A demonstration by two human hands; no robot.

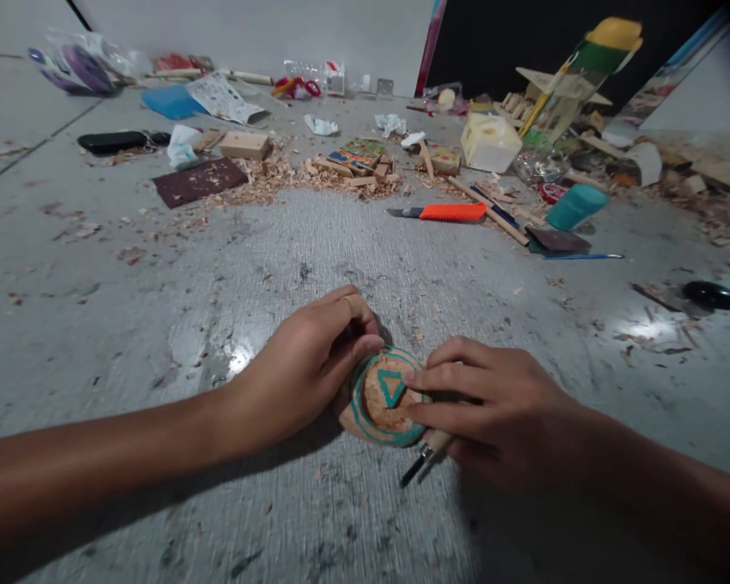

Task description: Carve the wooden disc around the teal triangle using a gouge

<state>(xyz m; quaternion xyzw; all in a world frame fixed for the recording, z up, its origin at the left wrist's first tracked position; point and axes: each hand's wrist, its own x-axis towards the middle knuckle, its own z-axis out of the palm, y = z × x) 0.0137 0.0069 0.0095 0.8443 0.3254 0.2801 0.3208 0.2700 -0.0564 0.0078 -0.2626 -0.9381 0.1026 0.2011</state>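
Observation:
A round carved wooden piece [360,423] lies on the grey floor between my hands. It has a teal ring near its rim and a teal-outlined triangle in its hollowed middle, with small wood crumbs inside. My left hand [313,357] grips its upper left edge, thumb against the rim and fingers curled. Over the right side, my right hand [499,393] rests its fingertips by the triangle. Tucked under those fingers is a wood carving tool [438,442] with a pale handle, its dark metal tip pointing down and left, off the wood.
An orange utility knife [453,212] lies beyond my hands, blade out to the left. Dark sandpaper [199,182], wood shavings [268,180] and a wooden block [245,146] are farther left. At right are a teal container [577,208], a tall bottle [563,109] and a black oval object [713,295].

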